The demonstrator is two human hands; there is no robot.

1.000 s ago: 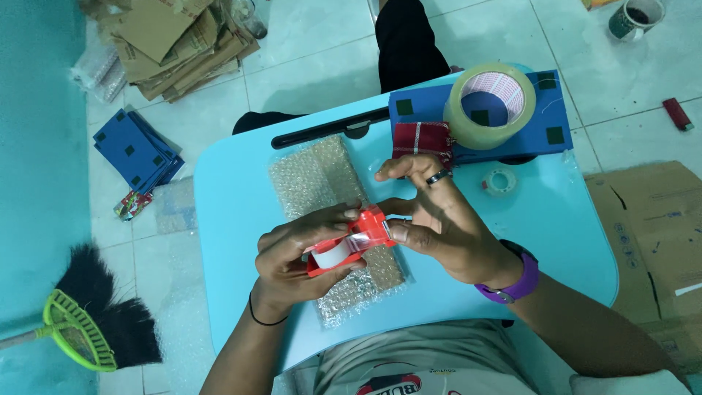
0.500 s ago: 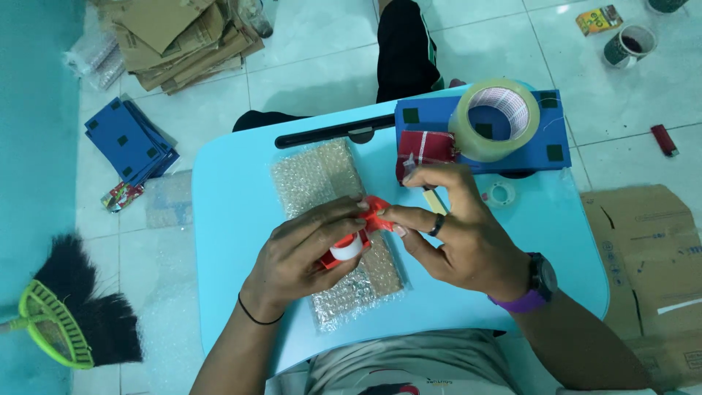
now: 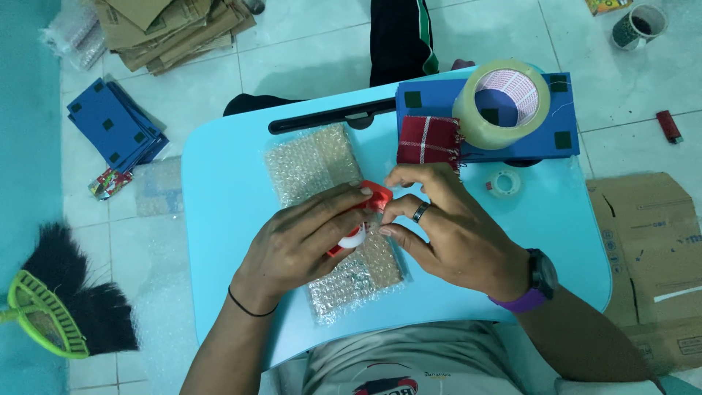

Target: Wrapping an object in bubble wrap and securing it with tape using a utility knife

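From the head camera, looking straight down: one light-blue lap table [image 3: 219,219], and on it one bubble-wrapped flat parcel [image 3: 314,164] lying under both hands. One small red tape dispenser [image 3: 369,201] with a white roll sits between the hands, right above the parcel.

The left hand [image 3: 303,245] is curled around the dispenser, fingers closed over its top and holding it. The right hand [image 3: 453,234], one ring on a finger and one purple-strapped watch at the wrist, has its thumb and forefinger pinched together just at the dispenser's red tip; whether a strip of tape is between them I cannot tell. The two hands touch at the dispenser.

Beyond the right hand lie one blue box [image 3: 439,99], one big roll of clear packing tape [image 3: 504,102] on top of it, and one red checked cloth [image 3: 428,139] against it. One small clear tape roll [image 3: 504,183] rests just past the right knuckles.

Off the left hand's side, on the floor: one stack of blue boxes [image 3: 113,128], one pile of flattened cardboard [image 3: 168,29], one green-handled broom [image 3: 58,311]. Far beyond the right hand stand one mug [image 3: 638,25] and one red lighter [image 3: 669,126].
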